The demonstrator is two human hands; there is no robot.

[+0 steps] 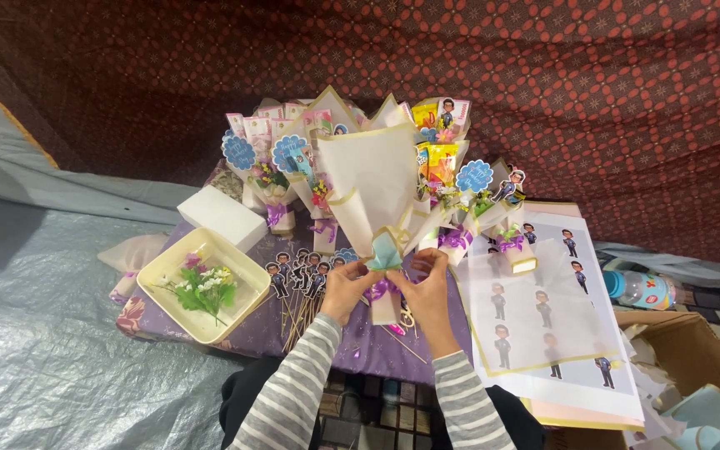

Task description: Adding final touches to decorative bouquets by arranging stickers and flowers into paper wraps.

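Directly ahead of both hands: cream paper-wrapped cone bouquet [370,196], long axis upright, flaring away. Left hand [347,290] and right hand [428,287] equally near, pinching purple ribbon [382,288] at stem.

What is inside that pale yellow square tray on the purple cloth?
The pale yellow square plastic tray holds a small sprig of artificial flowers with green leaves and white and purple blooms. The tray floor beneath the sprig is covered, so anything under it cannot be seen.

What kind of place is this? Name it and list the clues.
Probably a home craft spot for making gift bouquets: a low table covered in purple cloth, a row of finished bouquets, a sheet of printed cartoon figures, and patterned fabric hung behind.
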